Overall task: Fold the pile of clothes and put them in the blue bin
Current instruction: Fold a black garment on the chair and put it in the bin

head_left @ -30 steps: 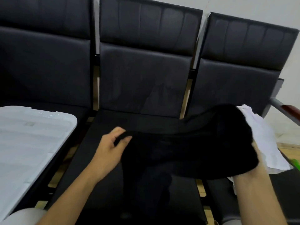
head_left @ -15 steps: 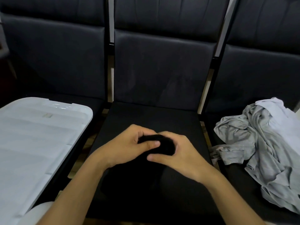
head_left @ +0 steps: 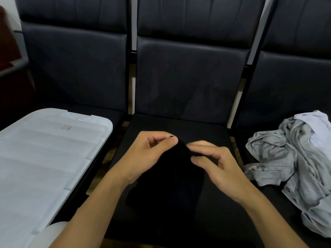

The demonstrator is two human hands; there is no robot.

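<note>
Both grips are clamped on the black garment (head_left: 172, 178): left hand (head_left: 148, 156) pinches its top edge between thumb and forefinger, right hand (head_left: 218, 167) pinches the same edge just beside it, fingers curled round a small bunch of cloth. The rest of the garment hangs and pools below the hands, over the middle of the centre seat (head_left: 179, 122); its outline is hard to read, black on black. Change noted: one second ago the garment was stretched wide between the hands, the right one out over the pile; half a second ago the hands had come together on a bunched end; now they sit slightly apart, working along the edge. I read this as hunting for a hem or corner to shake the piece flat, so folding of this item has barely begun. The clothes pile (head_left: 293, 158), grey and pale pieces in a heap, lies on the right-hand seat, near its front edge, well apart from the hands. On the left-hand seat sits a container with a white lid (head_left: 44, 154), lid closed; I judge it the bin, though no blue shows. Lid must come off before anything goes in.
</note>
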